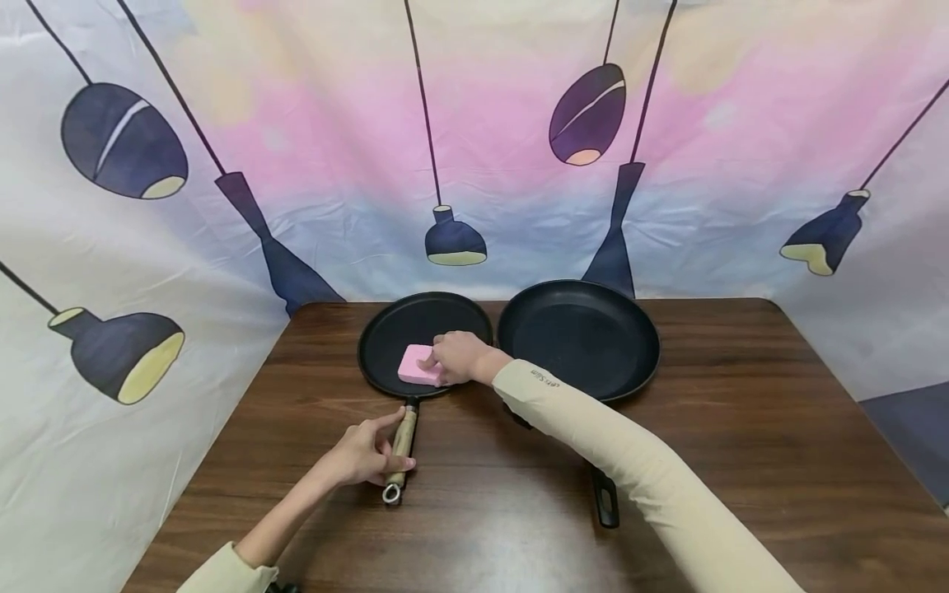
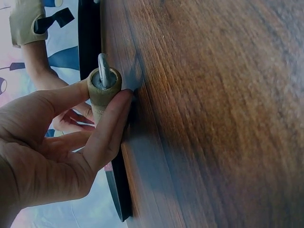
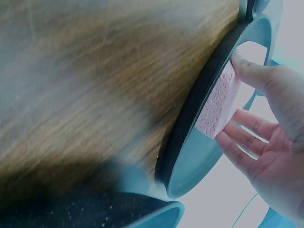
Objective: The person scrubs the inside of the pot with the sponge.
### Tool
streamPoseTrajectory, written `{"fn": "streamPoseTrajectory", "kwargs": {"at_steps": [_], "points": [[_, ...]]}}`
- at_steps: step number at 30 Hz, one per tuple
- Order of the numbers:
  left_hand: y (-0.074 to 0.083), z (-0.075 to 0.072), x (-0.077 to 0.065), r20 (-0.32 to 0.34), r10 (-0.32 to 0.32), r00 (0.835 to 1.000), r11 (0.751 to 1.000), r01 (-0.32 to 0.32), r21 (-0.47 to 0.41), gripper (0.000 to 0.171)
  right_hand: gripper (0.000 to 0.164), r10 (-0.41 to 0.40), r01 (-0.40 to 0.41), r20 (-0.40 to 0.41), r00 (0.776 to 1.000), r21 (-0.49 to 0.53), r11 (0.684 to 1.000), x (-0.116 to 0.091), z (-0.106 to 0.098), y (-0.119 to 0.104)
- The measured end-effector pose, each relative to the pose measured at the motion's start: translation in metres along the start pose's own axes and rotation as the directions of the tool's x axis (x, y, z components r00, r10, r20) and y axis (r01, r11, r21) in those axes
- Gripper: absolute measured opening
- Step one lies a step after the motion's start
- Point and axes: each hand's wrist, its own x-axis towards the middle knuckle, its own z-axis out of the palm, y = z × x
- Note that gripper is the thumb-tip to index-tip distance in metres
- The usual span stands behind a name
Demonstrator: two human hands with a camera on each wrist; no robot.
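Observation:
A flat black pan [image 1: 400,323] with a low rim lies on the table's left half, its pale wooden handle [image 1: 404,432] pointing toward me. My left hand [image 1: 363,453] grips that handle between thumb and fingers; the metal hanging ring [image 2: 103,71] at its end shows in the left wrist view. On the pan's surface, near the front right, is a pink sponge [image 1: 417,366]. My right hand [image 1: 461,358] holds the sponge, thumb on one side and fingertips on the other, as the right wrist view shows.
A larger black frying pan [image 1: 578,333] stands close on the right, its black handle [image 1: 606,502] partly hidden under my right sleeve [image 1: 593,428]. Both pans sit near the back edge of the wooden table [image 1: 741,428]. A cloth printed with lamps [image 1: 504,123] hangs behind.

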Motion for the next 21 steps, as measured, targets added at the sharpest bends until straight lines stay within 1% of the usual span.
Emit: {"fn": "streamPoseTrajectory", "kwargs": {"at_steps": [5, 9, 14, 21], "points": [[-0.0017, 0.0000, 0.0003, 0.010, 0.003, 1.000, 1.000, -0.002, -0.022, 0.093, 0.045, -0.018, 0.019, -0.007, 1.000, 0.021, 1.000, 0.0036, 0.0020, -0.0042], [-0.0047, 0.0010, -0.0018, 0.016, 0.022, 1.000, 0.999, -0.021, -0.036, 0.094, 0.045, -0.027, 0.028, -0.009, 1.000, 0.048, 0.998, 0.0042, 0.0038, -0.0057], [-0.0074, 0.0006, -0.0044, 0.018, 0.036, 0.999, 0.999, -0.035, -0.040, 0.095, 0.045, -0.040, 0.041, -0.017, 0.999, 0.057, 0.998, 0.0037, 0.0046, -0.0075], [-0.0057, -0.0013, 0.0008, 0.014, 0.047, 0.999, 0.999, -0.047, -0.027, 0.094, 0.046, -0.036, 0.037, -0.014, 0.999, 0.044, 0.998, 0.0031, 0.0001, -0.0031]]}}
